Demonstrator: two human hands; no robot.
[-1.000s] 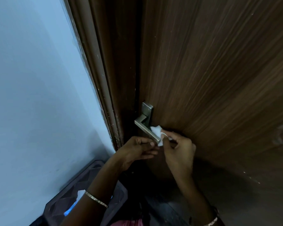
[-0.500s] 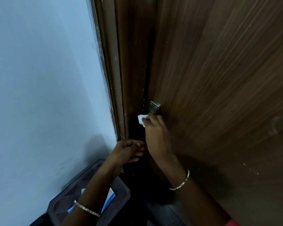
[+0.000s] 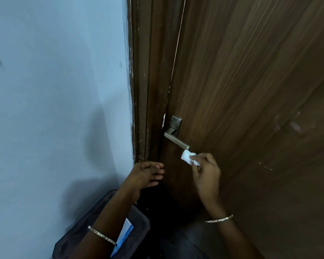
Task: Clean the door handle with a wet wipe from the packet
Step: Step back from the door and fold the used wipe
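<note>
Both hands work low at the latch side of the brown wooden door (image 3: 251, 90). Her right hand (image 3: 207, 176) pinches a bunched white wet wipe (image 3: 189, 157) between thumb and fingertips, the wad pushed forward so that it, and not the skin, meets the metal. The wipe sits just below the free end of the door handle (image 3: 176, 140), near it; whether they touch cannot be told. That handle is a squared, brushed-metal lever sloping down to the right from its backplate (image 3: 176, 122).

Her left hand (image 3: 147, 175) holds nothing, its fingers loosely curled beside the door's edge and the door frame (image 3: 141, 90), probably waiting there to steady the door. Contact with the wood is unclear.

Under the left forearm a dark basket (image 3: 138, 227) stands against the pale blue wall (image 3: 54, 90), with a blue-and-white pack (image 3: 124, 233) inside, likely the wipe packet, kept within reach. No print on it is legible, and the handle shows no maker's mark. A thin bangle (image 3: 219, 219) circles each wrist
</note>
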